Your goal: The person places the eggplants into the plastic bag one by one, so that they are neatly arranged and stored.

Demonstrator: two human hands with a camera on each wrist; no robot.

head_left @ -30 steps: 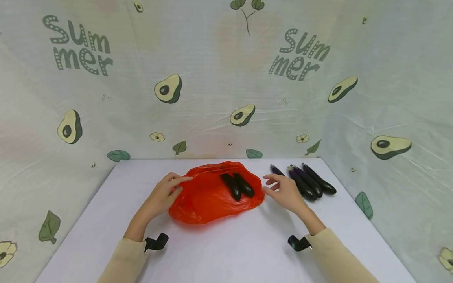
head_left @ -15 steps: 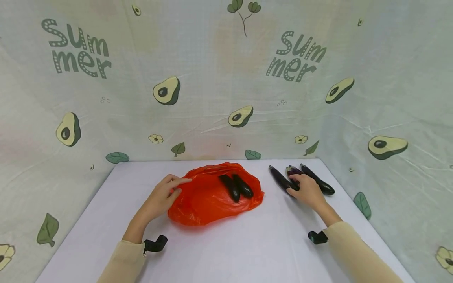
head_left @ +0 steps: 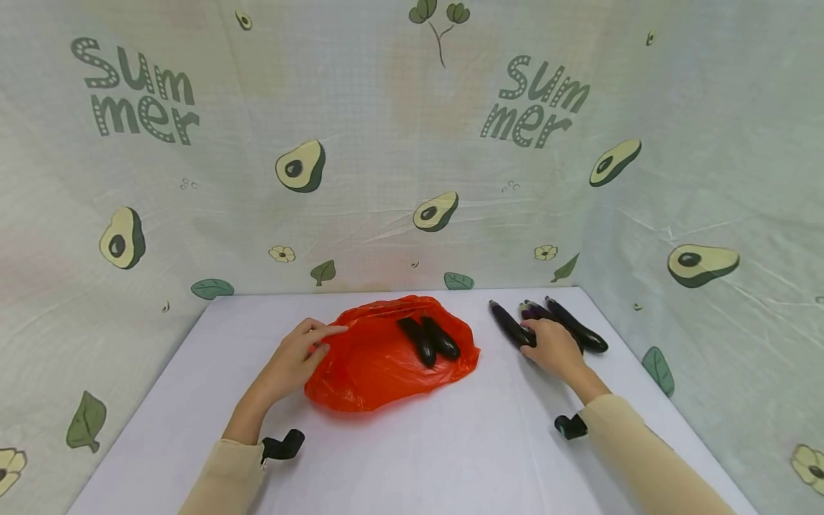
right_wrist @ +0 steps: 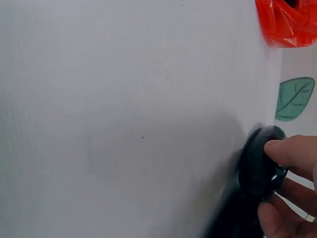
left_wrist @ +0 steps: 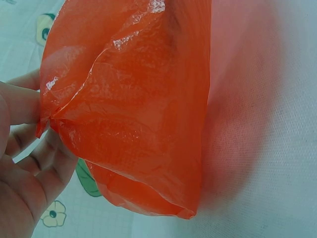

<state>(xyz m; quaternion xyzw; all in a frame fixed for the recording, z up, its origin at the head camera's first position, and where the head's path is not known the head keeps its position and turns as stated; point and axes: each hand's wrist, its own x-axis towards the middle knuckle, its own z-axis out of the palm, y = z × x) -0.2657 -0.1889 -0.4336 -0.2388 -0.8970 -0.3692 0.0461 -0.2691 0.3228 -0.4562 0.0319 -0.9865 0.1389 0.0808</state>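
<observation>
A red plastic bag (head_left: 380, 357) lies spread on the table with its mouth facing me. Two dark eggplants (head_left: 441, 338) rest in its right part. My left hand (head_left: 298, 357) holds the bag's left rim, which looks gathered at the fingers in the left wrist view. At the right, my right hand (head_left: 555, 350) grips the blunt end of the leftmost eggplant (head_left: 508, 322) in a row; the thumb lies on its glossy skin in the right wrist view. Beside it, more eggplants (head_left: 576, 325) are partly covered by that hand.
A white cloth covers the table (head_left: 412, 458). Behind it and at both sides hangs a pale curtain (head_left: 373, 93) printed with avocados, leaves and lettering. Small black cameras (head_left: 283, 445) sit at both wrists.
My right hand has left the bag's right edge, moved right to the eggplants, and taken hold of one. The left hand stays at the bag's rim.
</observation>
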